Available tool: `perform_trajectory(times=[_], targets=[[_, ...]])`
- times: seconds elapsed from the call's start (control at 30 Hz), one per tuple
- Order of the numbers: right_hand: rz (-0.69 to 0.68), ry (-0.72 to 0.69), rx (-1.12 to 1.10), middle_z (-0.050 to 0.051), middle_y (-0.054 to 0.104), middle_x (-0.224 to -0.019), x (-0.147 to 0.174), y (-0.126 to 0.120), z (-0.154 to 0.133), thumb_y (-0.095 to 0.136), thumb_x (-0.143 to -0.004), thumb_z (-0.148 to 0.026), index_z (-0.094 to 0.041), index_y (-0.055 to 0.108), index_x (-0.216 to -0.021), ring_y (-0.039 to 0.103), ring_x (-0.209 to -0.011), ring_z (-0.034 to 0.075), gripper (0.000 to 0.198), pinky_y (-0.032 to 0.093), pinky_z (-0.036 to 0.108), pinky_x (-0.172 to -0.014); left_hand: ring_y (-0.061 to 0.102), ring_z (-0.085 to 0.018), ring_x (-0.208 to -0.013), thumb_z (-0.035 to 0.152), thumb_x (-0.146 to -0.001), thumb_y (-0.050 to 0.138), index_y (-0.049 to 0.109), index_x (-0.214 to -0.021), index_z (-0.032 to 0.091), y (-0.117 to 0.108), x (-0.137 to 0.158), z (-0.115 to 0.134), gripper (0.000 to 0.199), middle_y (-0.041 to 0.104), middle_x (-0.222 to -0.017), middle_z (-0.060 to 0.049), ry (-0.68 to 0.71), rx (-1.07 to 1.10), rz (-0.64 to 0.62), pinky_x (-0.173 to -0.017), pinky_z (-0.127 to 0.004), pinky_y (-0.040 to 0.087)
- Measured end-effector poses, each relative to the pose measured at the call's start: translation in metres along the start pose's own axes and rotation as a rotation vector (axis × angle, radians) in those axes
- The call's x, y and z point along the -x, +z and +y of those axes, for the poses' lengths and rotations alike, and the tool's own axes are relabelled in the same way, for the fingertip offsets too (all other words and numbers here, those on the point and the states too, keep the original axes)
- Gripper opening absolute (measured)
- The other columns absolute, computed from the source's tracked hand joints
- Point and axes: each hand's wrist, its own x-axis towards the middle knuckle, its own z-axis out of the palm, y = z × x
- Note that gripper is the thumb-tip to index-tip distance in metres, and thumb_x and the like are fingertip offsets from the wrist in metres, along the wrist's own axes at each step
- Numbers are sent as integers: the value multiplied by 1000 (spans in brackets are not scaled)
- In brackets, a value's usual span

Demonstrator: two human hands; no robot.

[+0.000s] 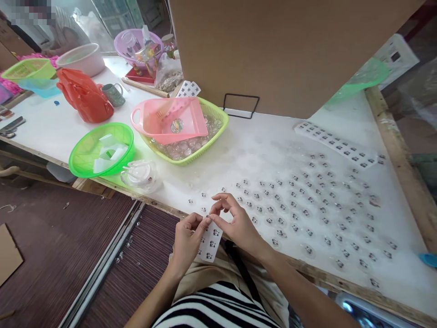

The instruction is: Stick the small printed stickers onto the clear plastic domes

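Observation:
My left hand (187, 239) is closed around the upper left edge of a white sheet of panda stickers (209, 250), held upright over my lap at the table's front edge. My right hand (235, 223) pinches thumb and forefinger together at the top of that sheet, against my left thumb. A small dark panda sticker (208, 217) shows between the fingertips, mostly covered by them. Beyond my hands, many clear round pieces with panda stickers (293, 194) lie spread over the white tabletop (259, 146). A longer panda sticker sheet (337, 143) lies flat at the back right.
A yellow-green basket (218, 132) of clear pieces bears a pink scoop-like tray (198, 116). Left of it stand a green bowl (82, 159) with white paper scraps, a clear plastic container (141, 175), a red bag (83, 98) and a mug (114, 95). A cardboard panel (273, 54) rises behind.

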Motion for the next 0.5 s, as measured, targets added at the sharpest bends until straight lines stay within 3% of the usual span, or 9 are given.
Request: perform_trajectory(times=[0.13,0.33,0.5], targets=[[9,26,-50,-2,65,-80,0,2,0,62,-83,-24,-25,45,-113,61,-79,17,34,47,35,-83,39,-8,-51,47,-88,65,60,-68,15,-1,1,0,38,50,-57,4,17,-18,-16,-48,-19,31],[278,3,-51,-1,66,-81,-34,-23,12,63,-81,-31,-25,38,-109,56,-71,16,38,45,32,-74,48,-10,-56,43,-90,62,63,-76,15,1,0,-5,31,56,-62,2,49,-55,-65,-53,-20,36],[193,115,147,-2,66,-77,-78,-25,42,61,-73,-29,-23,38,-108,53,-63,16,43,42,31,-68,52,-11,-57,44,-90,62,63,-76,16,0,1,-8,32,59,-63,1,17,-74,-96,-54,-20,37]])
